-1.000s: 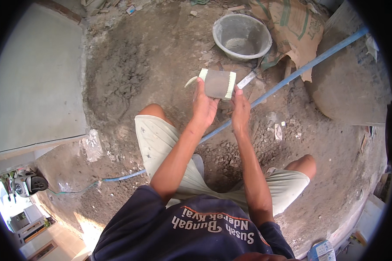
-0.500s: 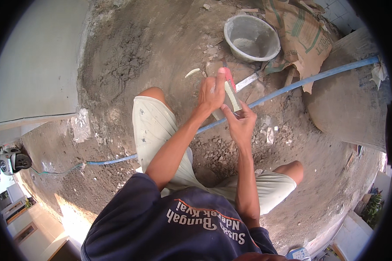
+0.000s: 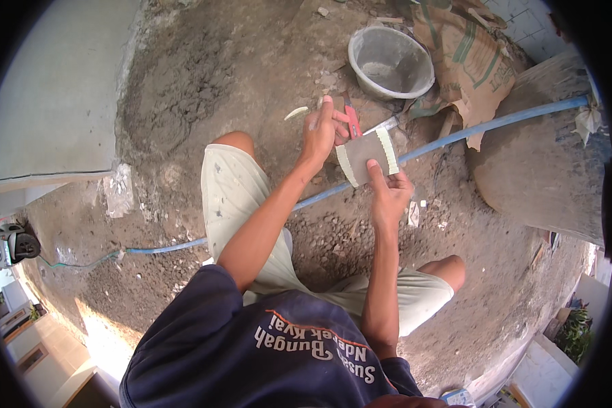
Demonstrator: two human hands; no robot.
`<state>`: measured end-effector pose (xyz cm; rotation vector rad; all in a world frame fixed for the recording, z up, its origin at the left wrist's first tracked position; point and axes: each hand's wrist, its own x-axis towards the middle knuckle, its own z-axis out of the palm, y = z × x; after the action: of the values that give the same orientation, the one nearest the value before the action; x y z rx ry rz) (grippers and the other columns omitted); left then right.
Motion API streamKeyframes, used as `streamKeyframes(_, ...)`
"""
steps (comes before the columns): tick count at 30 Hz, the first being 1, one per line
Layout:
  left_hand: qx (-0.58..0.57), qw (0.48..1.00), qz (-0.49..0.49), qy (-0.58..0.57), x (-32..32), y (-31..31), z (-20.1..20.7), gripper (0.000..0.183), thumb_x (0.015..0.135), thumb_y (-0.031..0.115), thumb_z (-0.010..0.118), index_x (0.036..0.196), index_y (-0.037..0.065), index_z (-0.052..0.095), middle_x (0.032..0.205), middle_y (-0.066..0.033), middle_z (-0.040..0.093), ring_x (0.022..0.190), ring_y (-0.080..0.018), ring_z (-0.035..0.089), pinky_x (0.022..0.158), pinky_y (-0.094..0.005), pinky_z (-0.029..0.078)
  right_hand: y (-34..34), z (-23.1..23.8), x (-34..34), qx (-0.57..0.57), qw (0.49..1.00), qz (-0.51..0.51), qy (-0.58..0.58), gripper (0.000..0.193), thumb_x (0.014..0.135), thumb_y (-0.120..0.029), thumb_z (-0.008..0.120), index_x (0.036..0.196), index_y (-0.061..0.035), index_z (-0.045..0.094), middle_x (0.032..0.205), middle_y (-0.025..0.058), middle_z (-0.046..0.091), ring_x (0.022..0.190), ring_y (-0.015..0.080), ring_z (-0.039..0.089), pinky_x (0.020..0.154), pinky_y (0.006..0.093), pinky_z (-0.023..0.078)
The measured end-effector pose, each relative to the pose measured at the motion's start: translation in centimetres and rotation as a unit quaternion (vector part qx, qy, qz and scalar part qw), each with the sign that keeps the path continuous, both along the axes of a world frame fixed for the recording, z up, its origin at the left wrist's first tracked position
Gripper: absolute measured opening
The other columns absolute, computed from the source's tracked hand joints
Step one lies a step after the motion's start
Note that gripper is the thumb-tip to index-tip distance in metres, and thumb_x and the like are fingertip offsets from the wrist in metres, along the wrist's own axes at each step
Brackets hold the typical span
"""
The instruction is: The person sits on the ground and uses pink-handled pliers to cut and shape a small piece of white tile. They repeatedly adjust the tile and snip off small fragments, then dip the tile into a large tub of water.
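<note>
My right hand [image 3: 387, 195] grips a flat, squarish grey piece [image 3: 367, 154] by its near right edge, thumb on top and fingers beneath. Pale cream strips run along two opposite sides of the piece, the right one with a jagged edge. My left hand [image 3: 319, 136] is just beyond its far left corner, thumb raised and fingers apart, with nothing visible in it. By those fingertips is a red-handled tool [image 3: 353, 121], which looks like a knife and appears to lie on the ground. A curved cream sliver [image 3: 296, 113] rests on the dirt left of that hand.
A grey bucket [image 3: 362, 80] with residue inside stands at the far right, next to a torn brown sack [image 3: 455, 58]. A blue hose [image 3: 455, 134] crosses the ground in front of me toward a large rounded grey object [image 3: 537, 177]. Rubble lies between my knees.
The grey piece has turned from a tilted, nearly edge-on position to show its broad face. My left hand has let go and drawn slightly left; my right hand still holds the piece.
</note>
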<state>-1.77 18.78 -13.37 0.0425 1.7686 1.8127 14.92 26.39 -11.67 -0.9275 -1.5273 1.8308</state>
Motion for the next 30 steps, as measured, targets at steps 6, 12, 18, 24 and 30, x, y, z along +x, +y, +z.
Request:
streamKeyframes(6, 0.108, 0.979, -0.127, 0.118, 1.5, 0.8, 0.6, 0.093, 0.107, 0.077, 0.013, 0.16, 0.009, 0.048, 0.163, -0.024, 0.046, 0.156, -0.0377, 0.035, 0.129, -0.0568, 0.015, -3.4, 1.7, -0.2, 0.195, 0.967, 0.087, -0.136, 0.032, 0.098, -0.008, 0.078, 0.125, 0.0077, 0.073, 0.099, 0.0108, 0.079, 0.079, 0.007, 0.065, 0.07, 0.0283, 0.057)
streamKeyframes(12, 0.191, 0.976, -0.093, -0.052, 0.3, 1.2, 0.3, 0.099, 0.104, 0.082, 0.01, 0.163, 0.01, 0.045, 0.168, -0.0259, 0.039, 0.159, -0.0388, 0.03, 0.129, -0.0608, 0.014, -0.8, 1.1, 1.7, 0.065, 0.995, 0.075, -0.033, 0.035, 0.095, -0.008, 0.078, 0.127, 0.0035, 0.074, 0.099, 0.0153, 0.08, 0.082, 0.0095, 0.068, 0.077, 0.0321, 0.06)
streamKeyframes(18, 0.112, 0.993, -0.023, 0.013, 0.7, 1.3, -0.9, 0.099, 0.104, 0.082, 0.014, 0.16, 0.007, 0.047, 0.163, -0.0232, 0.048, 0.152, -0.0403, 0.041, 0.125, -0.0588, 0.024, -2.2, 1.5, 1.1, 0.125, 0.978, 0.11, -0.127, 0.037, 0.099, -0.013, 0.078, 0.13, 0.0052, 0.07, 0.102, 0.0076, 0.078, 0.09, 0.0099, 0.07, 0.077, 0.0271, 0.057)
streamKeyframes(24, 0.055, 0.998, 0.029, -0.001, 0.2, -0.5, -0.7, 0.094, 0.106, 0.079, 0.023, 0.153, 0.004, 0.054, 0.154, -0.0201, 0.058, 0.143, -0.0348, 0.052, 0.119, -0.0535, 0.037, 0.9, -0.2, 1.0, -0.178, 0.981, -0.022, 0.07, 0.034, 0.1, -0.009, 0.075, 0.132, -0.0005, 0.064, 0.118, 0.0115, 0.076, 0.101, 0.0202, 0.076, 0.087, 0.0352, 0.065)
streamKeyframes(30, 0.051, 0.989, -0.1, 0.1, 5.3, -1.2, -0.3, 0.041, 0.103, 0.027, 0.075, 0.128, -0.005, 0.066, 0.121, -0.0125, 0.072, 0.101, -0.0158, 0.07, 0.084, -0.0302, 0.058, 0.1, -2.3, -1.5, -0.163, 0.984, -0.034, 0.069, 0.046, 0.101, -0.013, 0.076, 0.141, 0.0012, 0.057, 0.124, 0.0116, 0.074, 0.104, 0.0167, 0.073, 0.085, 0.0331, 0.061)
